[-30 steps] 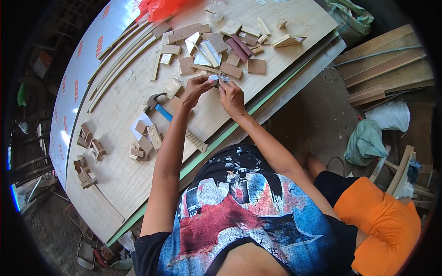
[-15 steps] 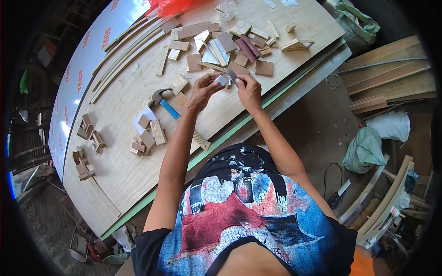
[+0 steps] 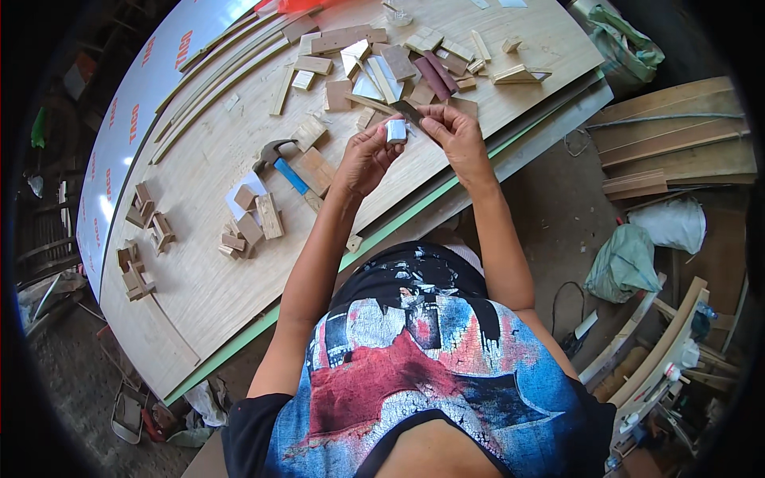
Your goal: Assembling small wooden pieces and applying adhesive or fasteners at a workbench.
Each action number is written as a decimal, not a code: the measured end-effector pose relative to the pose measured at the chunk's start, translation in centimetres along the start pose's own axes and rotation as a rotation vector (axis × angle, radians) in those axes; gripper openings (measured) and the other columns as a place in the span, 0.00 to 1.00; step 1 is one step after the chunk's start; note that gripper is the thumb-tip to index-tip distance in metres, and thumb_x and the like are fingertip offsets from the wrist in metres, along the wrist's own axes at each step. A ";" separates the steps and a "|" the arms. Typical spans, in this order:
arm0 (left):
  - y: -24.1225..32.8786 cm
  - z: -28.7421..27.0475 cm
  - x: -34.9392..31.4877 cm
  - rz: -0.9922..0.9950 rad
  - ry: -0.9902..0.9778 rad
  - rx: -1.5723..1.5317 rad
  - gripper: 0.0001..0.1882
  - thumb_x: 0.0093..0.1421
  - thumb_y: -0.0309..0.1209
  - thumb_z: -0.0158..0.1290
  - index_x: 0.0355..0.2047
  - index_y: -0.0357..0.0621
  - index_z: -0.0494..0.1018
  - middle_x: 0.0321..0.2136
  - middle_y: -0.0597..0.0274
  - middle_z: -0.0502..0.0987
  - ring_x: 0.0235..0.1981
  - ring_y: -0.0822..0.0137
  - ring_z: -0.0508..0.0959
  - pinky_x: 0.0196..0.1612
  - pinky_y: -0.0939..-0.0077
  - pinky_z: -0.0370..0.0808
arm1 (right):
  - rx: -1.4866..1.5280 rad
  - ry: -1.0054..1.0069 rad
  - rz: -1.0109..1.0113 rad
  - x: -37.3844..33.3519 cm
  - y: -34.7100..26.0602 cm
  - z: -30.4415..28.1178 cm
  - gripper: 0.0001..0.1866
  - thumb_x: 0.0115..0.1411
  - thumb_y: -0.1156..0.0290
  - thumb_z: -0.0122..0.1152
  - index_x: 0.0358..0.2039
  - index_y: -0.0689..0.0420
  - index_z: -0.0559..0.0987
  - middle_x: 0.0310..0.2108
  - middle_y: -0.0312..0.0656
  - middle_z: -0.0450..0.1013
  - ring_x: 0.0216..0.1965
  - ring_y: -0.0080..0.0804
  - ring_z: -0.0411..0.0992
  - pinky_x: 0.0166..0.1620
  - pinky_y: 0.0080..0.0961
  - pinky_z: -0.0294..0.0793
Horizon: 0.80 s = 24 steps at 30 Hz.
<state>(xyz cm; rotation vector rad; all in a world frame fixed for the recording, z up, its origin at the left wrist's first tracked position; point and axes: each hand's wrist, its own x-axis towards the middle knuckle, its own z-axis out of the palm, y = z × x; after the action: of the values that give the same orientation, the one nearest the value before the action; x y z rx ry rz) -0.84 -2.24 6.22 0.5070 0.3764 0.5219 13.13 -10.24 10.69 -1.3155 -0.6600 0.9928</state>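
My left hand (image 3: 365, 162) grips a small block with a white face (image 3: 396, 131), held up above the tabletop. In my right hand (image 3: 460, 142), fingers pinch a dark flat blade (image 3: 409, 113), likely a knife; its handle is hidden by the hand. The blade's edge lies close beside the block; whether they touch I cannot tell. Beyond both hands lies a loose pile of wood offcuts (image 3: 400, 64), pale, brown and dark red. A hammer with a blue grip (image 3: 291, 175) rests left of my left forearm, next to a flat brown wood piece (image 3: 319, 170).
Small wood blocks (image 3: 267, 215) cluster on white paper left of my forearm, with more block groups (image 3: 135, 271) farther left. Long thin strips (image 3: 215, 88) lie along the back left of the wooden tabletop (image 3: 199, 287). Boards (image 3: 669, 135) and sacks (image 3: 625, 259) stand at right.
The blade has swung from beside the block to a slant above it, and my right hand has shifted right. The block's white face is now turned up. The view has shifted slightly.
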 end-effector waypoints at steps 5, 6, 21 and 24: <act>0.3 1.4 -0.3 -0.002 0.028 -0.012 0.16 0.58 0.33 0.46 0.40 0.32 0.68 0.31 0.57 0.73 0.28 0.71 0.73 0.33 0.82 0.72 | -0.172 -0.026 -0.069 -0.6 -2.2 0.2 0.09 0.53 0.79 0.54 0.36 0.63 0.75 0.29 0.34 0.72 0.29 0.14 0.68 0.35 0.10 0.68; 0.5 2.0 -0.4 -0.002 0.058 -0.010 0.15 0.59 0.34 0.45 0.36 0.32 0.69 0.28 0.58 0.73 0.26 0.71 0.72 0.29 0.82 0.71 | -0.232 -0.019 -0.068 -0.7 -2.7 0.3 0.09 0.52 0.79 0.55 0.35 0.64 0.76 0.29 0.34 0.73 0.29 0.14 0.67 0.35 0.10 0.68; 0.7 4.2 -0.6 0.003 0.237 0.036 0.14 0.58 0.38 0.43 0.24 0.40 0.65 0.17 0.61 0.68 0.15 0.72 0.66 0.18 0.83 0.60 | -0.195 0.054 -0.065 -1.1 -3.2 0.6 0.09 0.50 0.79 0.56 0.34 0.62 0.77 0.27 0.35 0.74 0.27 0.14 0.67 0.32 0.11 0.68; 0.3 4.3 -0.2 0.029 0.219 -0.066 0.15 0.58 0.41 0.41 0.23 0.42 0.63 0.15 0.62 0.65 0.13 0.71 0.62 0.17 0.81 0.56 | -0.184 0.107 -0.101 -1.5 -3.2 1.4 0.09 0.50 0.79 0.56 0.34 0.62 0.77 0.27 0.37 0.74 0.26 0.15 0.68 0.31 0.12 0.69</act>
<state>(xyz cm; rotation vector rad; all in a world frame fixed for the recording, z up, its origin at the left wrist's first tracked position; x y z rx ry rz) 0.84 -3.65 9.94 0.3933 0.5599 0.6181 11.87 -10.80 14.25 -1.4701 -0.7419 0.7890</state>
